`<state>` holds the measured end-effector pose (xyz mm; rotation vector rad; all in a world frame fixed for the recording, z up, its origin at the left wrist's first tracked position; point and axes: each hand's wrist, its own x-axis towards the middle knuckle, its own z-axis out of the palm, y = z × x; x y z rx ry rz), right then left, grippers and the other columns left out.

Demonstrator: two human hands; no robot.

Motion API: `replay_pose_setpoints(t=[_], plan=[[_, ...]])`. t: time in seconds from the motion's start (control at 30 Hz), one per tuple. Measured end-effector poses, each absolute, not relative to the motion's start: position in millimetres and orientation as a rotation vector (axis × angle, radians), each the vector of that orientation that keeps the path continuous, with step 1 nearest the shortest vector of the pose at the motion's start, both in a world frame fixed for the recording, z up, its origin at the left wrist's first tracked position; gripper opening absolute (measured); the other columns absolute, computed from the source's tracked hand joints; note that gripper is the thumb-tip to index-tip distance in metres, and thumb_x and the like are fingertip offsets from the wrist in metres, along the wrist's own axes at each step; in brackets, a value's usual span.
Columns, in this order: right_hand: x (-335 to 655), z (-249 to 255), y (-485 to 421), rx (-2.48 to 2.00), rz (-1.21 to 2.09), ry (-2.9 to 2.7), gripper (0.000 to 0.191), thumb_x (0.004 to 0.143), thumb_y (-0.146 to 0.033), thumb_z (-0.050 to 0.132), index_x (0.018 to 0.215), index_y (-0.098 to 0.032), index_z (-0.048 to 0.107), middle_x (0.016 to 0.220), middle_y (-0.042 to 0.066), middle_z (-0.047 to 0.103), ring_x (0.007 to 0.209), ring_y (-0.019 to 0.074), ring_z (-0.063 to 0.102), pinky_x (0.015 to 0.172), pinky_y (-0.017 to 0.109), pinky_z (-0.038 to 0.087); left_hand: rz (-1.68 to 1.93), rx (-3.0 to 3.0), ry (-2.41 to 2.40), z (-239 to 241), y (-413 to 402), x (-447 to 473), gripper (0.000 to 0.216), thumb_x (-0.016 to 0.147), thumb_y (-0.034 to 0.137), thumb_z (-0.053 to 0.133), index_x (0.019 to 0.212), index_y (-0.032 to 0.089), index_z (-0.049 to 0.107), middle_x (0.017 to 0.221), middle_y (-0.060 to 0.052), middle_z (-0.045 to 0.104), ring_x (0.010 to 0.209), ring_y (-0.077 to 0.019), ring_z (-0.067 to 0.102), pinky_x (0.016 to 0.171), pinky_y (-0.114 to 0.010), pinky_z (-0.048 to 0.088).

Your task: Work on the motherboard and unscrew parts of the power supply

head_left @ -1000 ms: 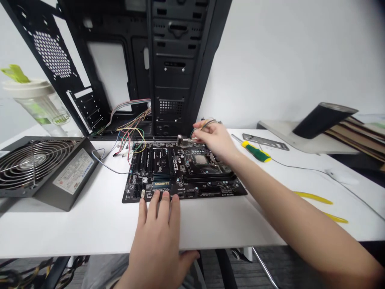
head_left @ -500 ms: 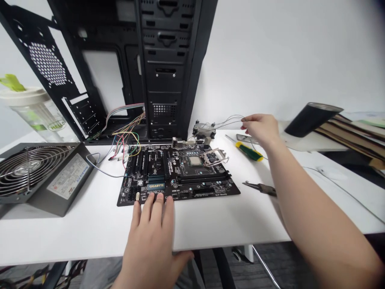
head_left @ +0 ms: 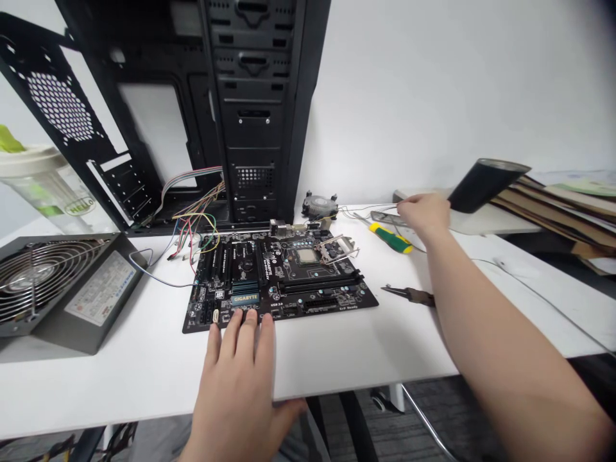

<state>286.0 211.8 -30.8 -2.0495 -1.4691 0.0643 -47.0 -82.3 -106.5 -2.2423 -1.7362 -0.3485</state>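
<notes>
Tabletop [head_left: 332,362]: white, flat, straight-edged.
Computer case [head_left: 301,77]: tall, black, metal, standing at the back.
Motherboard [head_left: 283,282]: black, rectangular, printed, lying flat on the tabletop before the case.
Left hand [head_left: 235,382]: grip spread, fingertips on the motherboard's near edge.
Right hand [head_left: 426,215]: fingers curled at thin dark wires [head_left: 368,207]; cannot tell whether its grip pinches them.

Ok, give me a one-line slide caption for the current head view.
Left hand at the near edge of a motherboard, right hand by thin wires beyond a screwdriver.
</notes>
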Motion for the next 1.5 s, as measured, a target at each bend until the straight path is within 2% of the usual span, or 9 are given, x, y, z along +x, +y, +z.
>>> replay_pose_setpoints(t=[0.13, 0.37, 0.57, 0.73, 0.83, 0.9, 1.07, 1.23, 1.5], plan=[[283.7, -27.2, 205.7, -2.217, 0.121, -1.417, 0.037, 0.096, -0.041, 0.060, 0.123, -0.015, 0.061, 0.126, 0.011, 0.060, 0.116, 0.0194, 0.060, 0.100, 0.039, 0.053, -0.361, -2.227, -1.708, -106.9, -82.0, -46.2, 0.090, 0.083, 0.082, 0.041, 0.142, 0.015, 0.051, 0.135, -0.018, 0.063, 0.128, -0.0388, 0.056, 0.105, -0.063, 0.048], [260.3, -23.9, 205.1, -1.917, 0.155, -1.745, 0.038, 0.096, -0.038, 0.061, 0.124, -0.014, 0.060, 0.127, 0.010, 0.060, 0.117, 0.0204, 0.059, 0.102, 0.044, 0.052, -0.384, -2.209, -1.674, -105.6, -80.9, -47.0, 0.088, 0.083, 0.081, 0.043, 0.139, 0.015, 0.053, 0.132, -0.018, 0.064, 0.125, -0.0380, 0.058, 0.103, -0.063, 0.050], [245.9, -8.3, 196.4, -1.681, -0.015, -1.736, 0.033, 0.088, -0.015, 0.057, 0.120, -0.014, 0.068, 0.139, 0.011, 0.057, 0.127, 0.0211, 0.055, 0.111, 0.038, 0.044, -0.393, -2.206, -1.658, -107.4, -81.3, -48.9, 0.087, 0.082, 0.081, 0.044, 0.139, 0.015, 0.053, 0.131, -0.018, 0.064, 0.125, -0.0378, 0.058, 0.102, -0.062, 0.050], [233.1, 8.8, 180.2, -1.633, -0.086, -1.798, 0.029, 0.086, -0.022, 0.051, 0.100, -0.013, 0.074, 0.101, 0.012, 0.070, 0.096, 0.0221, 0.065, 0.094, 0.038, 0.049, -0.394, -2.211, -1.658, -107.1, -80.7, -48.5, 0.087, 0.083, 0.081, 0.044, 0.139, 0.015, 0.054, 0.131, -0.018, 0.064, 0.125, -0.0375, 0.057, 0.104, -0.061, 0.047], [228.3, 16.0, 169.0, -1.648, -0.044, -1.928, 0.023, 0.083, -0.025, 0.053, 0.080, -0.015, 0.073, 0.074, 0.007, 0.067, 0.073, 0.0190, 0.061, 0.078, 0.035, 0.049, -0.381, -2.224, -1.682, -107.2, -80.9, -48.8, 0.087, 0.082, 0.080, 0.045, 0.140, 0.016, 0.054, 0.132, -0.018, 0.064, 0.126, -0.0376, 0.056, 0.105, -0.060, 0.045], [224.2, 17.6, 163.2, -1.646, -0.038, -2.018, 0.021, 0.082, -0.026, 0.055, 0.075, -0.015, 0.072, 0.068, 0.006, 0.065, 0.066, 0.0178, 0.057, 0.072, 0.034, 0.046, -0.374, -2.226, -1.696, -107.3, -81.5, -49.0, 0.087, 0.082, 0.080, 0.045, 0.141, 0.016, 0.053, 0.134, -0.018, 0.063, 0.127, -0.0380, 0.055, 0.105, -0.061, 0.044], [198.8, 14.6, 151.2, -1.512, -0.084, -2.257, 0.024, 0.085, -0.024, 0.052, 0.079, -0.015, 0.073, 0.074, 0.008, 0.068, 0.069, 0.0169, 0.056, 0.073, 0.034, 0.042, -0.369, -2.203, -1.678, -106.7, -82.8, -48.4, 0.088, 0.082, 0.081, 0.044, 0.140, 0.015, 0.054, 0.135, -0.018, 0.062, 0.127, -0.0384, 0.055, 0.103, -0.059, 0.044], [157.2, 3.6, 126.6, -1.254, -0.080, -2.542, 0.025, 0.089, -0.021, 0.050, 0.089, -0.015, 0.074, 0.092, 0.007, 0.071, 0.084, 0.0165, 0.061, 0.078, 0.030, 0.044, -0.381, -2.153, -1.622, -106.2, -83.0, -47.0, 0.085, 0.083, 0.080, 0.043, 0.137, 0.016, 0.056, 0.135, -0.017, 0.062, 0.126, -0.0368, 0.055, 0.102, -0.055, 0.042], [102.6, -28.1, 102.1, -1.083, -0.006, -2.824, 0.025, 0.095, -0.022, 0.050, 0.101, -0.016, 0.074, 0.102, 0.009, 0.067, 0.096, 0.0184, 0.060, 0.080, 0.029, 0.043, -0.463, -2.176, -1.574, -105.5, -83.7, -43.2, 0.079, 0.084, 0.077, 0.046, 0.133, 0.016, 0.057, 0.136, -0.013, 0.062, 0.128, -0.0316, 0.048, 0.110, -0.050, 0.029]])
